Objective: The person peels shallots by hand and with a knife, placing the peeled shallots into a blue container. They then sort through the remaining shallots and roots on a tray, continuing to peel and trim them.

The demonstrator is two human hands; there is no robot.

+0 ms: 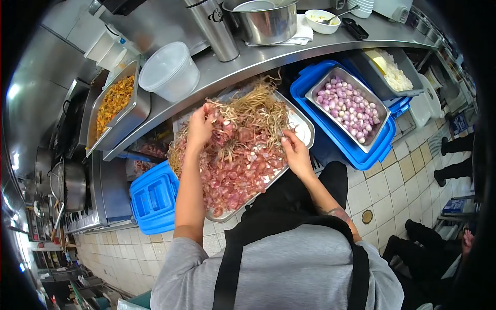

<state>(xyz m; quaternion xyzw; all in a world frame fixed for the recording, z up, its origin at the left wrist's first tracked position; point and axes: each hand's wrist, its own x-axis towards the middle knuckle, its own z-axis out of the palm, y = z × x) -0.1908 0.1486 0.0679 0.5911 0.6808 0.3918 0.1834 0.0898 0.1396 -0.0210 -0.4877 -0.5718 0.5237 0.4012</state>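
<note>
A metal tray (223, 218) in front of me is heaped with reddish papery shallot skins (235, 178) and a tangle of dry, straw-coloured stems and roots (258, 103). My left hand (200, 126) is closed on a bunch of unpeeled shallots (223, 126) over the tray's left side. At the right side of the heap, my right hand (296, 151) has its thumb and fingers pinched together. A thin, pale thing shows at those fingertips, too small to name. To the right, peeled purple-and-white shallots (349, 108) fill a steel pan.
The steel pan (381, 124) rests on a blue lid (364, 164). A grey tub (392, 93) holds white chopped food. Along the steel counter (310, 49) stand a clear plastic tub (169, 72), a flask (214, 31) and a pot (263, 26). Other people's legs (413, 248) are at right.
</note>
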